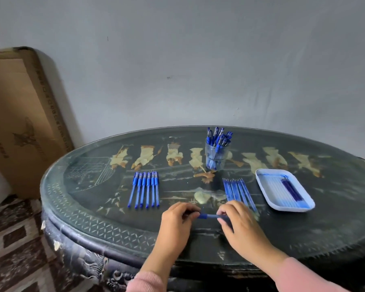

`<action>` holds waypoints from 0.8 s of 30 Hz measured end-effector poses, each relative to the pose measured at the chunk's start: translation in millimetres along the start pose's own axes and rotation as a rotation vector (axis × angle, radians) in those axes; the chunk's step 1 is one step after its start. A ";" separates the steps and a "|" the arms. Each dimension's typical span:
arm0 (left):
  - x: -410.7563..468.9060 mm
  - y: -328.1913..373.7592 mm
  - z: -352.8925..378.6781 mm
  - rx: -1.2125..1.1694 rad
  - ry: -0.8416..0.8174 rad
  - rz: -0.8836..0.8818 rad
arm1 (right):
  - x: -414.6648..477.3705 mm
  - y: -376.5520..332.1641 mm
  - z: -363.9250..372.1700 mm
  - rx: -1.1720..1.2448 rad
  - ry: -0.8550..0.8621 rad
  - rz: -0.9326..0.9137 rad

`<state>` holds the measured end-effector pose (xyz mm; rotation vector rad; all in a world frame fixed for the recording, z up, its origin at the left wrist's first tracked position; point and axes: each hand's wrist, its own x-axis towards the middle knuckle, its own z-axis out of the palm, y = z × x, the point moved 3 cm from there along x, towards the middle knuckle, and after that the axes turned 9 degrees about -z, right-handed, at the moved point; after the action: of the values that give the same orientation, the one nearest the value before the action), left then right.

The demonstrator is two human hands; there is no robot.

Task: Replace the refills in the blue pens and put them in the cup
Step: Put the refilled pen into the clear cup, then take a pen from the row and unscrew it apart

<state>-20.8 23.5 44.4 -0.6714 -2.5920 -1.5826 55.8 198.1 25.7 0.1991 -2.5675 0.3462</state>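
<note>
Between both hands, a blue pen (209,216) lies level, partly hidden.

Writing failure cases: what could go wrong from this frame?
1. The right hand overlaps the refills; it may scatter them.
2. It and the left hand grip the pen near the table edge; a dropped part might roll off.
3. The cup looks crowded; another pen may snag.

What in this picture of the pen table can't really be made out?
Head view, the only one:
Both ends of the pen, covered by the fingers of the left hand and right hand.
What lies in the tray: blurred, too small to count.
How many pens stand in the cup: they overlap.
Print on the cardboard box: blurred.
</note>
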 end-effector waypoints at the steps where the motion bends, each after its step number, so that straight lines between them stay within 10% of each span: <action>1: -1.4 -0.4 3.1 -0.009 -0.006 -0.039 | -1.6 -0.5 0.9 0.008 0.007 0.004; 24: -5.0 -13.5 -12.7 0.069 0.059 -0.158 | -3.5 -6.9 15.5 0.071 0.174 0.053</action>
<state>-23.8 5.7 37.9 -0.4189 -2.7013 -1.5185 52.6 187.3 12.5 0.1215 -2.3944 0.4539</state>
